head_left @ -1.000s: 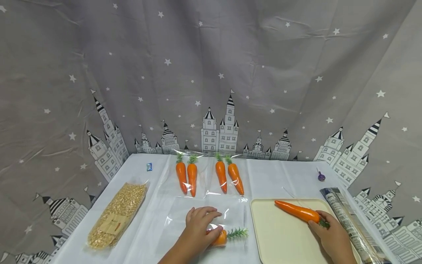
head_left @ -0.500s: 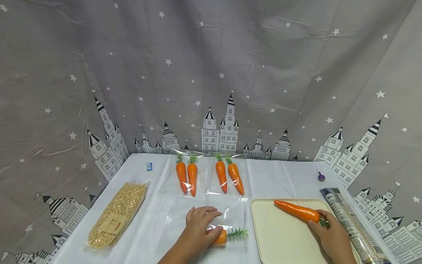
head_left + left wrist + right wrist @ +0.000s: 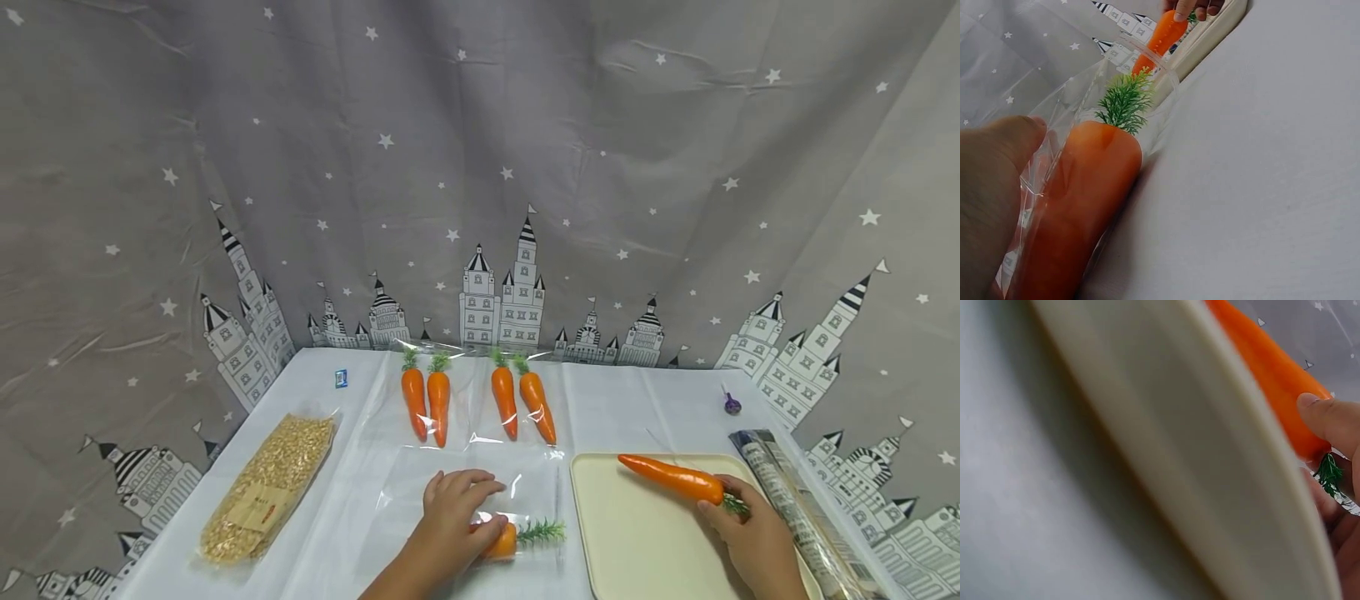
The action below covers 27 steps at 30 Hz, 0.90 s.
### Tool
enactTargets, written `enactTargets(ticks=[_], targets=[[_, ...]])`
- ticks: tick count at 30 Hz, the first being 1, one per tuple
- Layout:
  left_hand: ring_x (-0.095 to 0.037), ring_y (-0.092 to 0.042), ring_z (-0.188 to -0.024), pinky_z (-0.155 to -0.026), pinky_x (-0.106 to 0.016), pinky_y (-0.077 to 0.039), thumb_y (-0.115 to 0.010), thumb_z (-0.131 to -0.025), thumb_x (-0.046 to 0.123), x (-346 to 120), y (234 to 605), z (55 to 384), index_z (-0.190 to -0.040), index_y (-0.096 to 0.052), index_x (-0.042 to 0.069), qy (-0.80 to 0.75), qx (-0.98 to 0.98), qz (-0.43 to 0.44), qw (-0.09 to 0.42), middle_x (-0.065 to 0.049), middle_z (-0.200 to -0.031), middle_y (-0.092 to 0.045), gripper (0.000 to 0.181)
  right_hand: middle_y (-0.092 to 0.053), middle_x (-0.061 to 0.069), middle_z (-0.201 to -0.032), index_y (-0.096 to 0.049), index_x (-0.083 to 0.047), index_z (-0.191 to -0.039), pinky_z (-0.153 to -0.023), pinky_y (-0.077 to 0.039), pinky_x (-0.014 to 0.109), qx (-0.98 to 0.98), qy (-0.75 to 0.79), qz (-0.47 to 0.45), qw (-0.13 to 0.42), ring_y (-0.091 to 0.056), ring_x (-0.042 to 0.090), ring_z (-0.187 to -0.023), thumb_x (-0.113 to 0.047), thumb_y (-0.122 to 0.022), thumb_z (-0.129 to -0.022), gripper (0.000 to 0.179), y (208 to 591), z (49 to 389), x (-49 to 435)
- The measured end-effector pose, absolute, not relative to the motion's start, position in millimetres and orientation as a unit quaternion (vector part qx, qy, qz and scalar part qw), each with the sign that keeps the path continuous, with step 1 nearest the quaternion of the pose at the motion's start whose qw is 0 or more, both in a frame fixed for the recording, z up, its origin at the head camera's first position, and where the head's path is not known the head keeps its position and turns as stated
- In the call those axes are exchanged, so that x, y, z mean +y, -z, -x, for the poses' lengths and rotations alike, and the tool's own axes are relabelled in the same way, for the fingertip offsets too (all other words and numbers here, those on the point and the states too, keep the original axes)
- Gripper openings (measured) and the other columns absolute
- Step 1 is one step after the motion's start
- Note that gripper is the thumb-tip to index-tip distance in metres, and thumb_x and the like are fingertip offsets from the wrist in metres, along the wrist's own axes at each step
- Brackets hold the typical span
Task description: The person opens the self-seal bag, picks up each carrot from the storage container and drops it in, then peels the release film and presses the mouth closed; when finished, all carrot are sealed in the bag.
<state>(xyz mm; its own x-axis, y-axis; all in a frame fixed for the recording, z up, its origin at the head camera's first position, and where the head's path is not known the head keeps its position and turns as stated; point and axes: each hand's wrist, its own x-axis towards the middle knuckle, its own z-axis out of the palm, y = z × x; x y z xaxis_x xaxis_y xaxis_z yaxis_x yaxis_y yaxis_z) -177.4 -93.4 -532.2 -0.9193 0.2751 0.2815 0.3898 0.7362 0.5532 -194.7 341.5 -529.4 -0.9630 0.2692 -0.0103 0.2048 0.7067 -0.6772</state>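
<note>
In the head view my left hand (image 3: 453,517) rests over a clear plastic bag (image 3: 405,492), fingers spread, with the thumb touching an orange carrot (image 3: 501,542) that lies in the bag. Its green top points right; the hand hides its lower part. From the left wrist, the carrot (image 3: 1094,175) shows through clear film beside my thumb (image 3: 1019,140). Over on the right, my right hand (image 3: 753,533) holds another carrot (image 3: 671,477) by its leafy end, thumb on the near side. That carrot is over a cream tray (image 3: 637,542), tip pointing left.
Two clear bags with a pair of carrots each, a left pair (image 3: 426,404) and a right pair (image 3: 522,404), lie at the back. A bag of grains (image 3: 270,492) lies left. A long packet (image 3: 802,508) flanks the tray, and a purple trinket (image 3: 731,403) lies behind.
My right hand has shifted the carrot slightly to the left over the tray. The left hand stays in place on the bag and its carrot.
</note>
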Motion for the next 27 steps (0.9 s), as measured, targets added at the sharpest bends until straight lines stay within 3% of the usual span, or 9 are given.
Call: enactTargets(ticks=[7, 14, 18, 27], targets=[[-0.024, -0.053, -0.128, -0.114, -0.076, -0.022, -0.078, -0.093, 0.039, -93, 532, 177, -0.126, -0.072, 0.025, 0.317, -0.926, 0.179, 0.097, 0.006, -0.132, -0.063, 0.036, -0.066, 0.019, -0.127, -0.053, -0.011, -0.150, -0.059, -0.042, 0.027, -0.923, -0.364, 0.112, 0.063, -0.054, 0.013, -0.068, -0.045, -0.077, -0.094, 0.070, 529, 193, 336], [-0.024, -0.053, -0.128, -0.114, -0.075, -0.024, -0.078, -0.094, 0.039, -93, 533, 178, -0.126, -0.072, 0.026, 0.316, -0.925, 0.186, 0.103, 0.007, -0.132, -0.063, 0.035, -0.069, 0.014, -0.122, -0.050, -0.015, -0.153, -0.063, -0.049, 0.027, -0.915, -0.391, 0.093, 0.033, -0.061, 0.013, -0.077, -0.053, -0.077, -0.092, 0.077, 526, 193, 328], [-0.024, -0.053, -0.128, -0.114, -0.075, -0.025, -0.077, -0.094, 0.040, -93, 533, 178, -0.126, -0.072, 0.026, 0.313, -0.926, 0.187, 0.101, 0.007, -0.132, -0.062, 0.035, -0.068, 0.014, -0.129, -0.053, -0.016, -0.150, -0.069, -0.050, 0.026, -0.916, -0.394, 0.067, 0.031, -0.063, 0.013, -0.085, -0.047, -0.080, -0.092, 0.071, 523, 193, 320], [-0.023, -0.053, -0.127, -0.113, -0.073, -0.028, -0.078, -0.093, 0.038, -93, 534, 177, -0.127, -0.071, 0.028, 0.307, -0.926, 0.189, 0.112, 0.007, -0.132, -0.062, 0.035, -0.071, 0.010, -0.114, -0.057, -0.018, -0.146, -0.070, -0.054, 0.026, -0.904, -0.424, 0.040, 0.022, -0.065, 0.012, -0.084, -0.033, -0.083, -0.091, 0.063, 516, 190, 299]])
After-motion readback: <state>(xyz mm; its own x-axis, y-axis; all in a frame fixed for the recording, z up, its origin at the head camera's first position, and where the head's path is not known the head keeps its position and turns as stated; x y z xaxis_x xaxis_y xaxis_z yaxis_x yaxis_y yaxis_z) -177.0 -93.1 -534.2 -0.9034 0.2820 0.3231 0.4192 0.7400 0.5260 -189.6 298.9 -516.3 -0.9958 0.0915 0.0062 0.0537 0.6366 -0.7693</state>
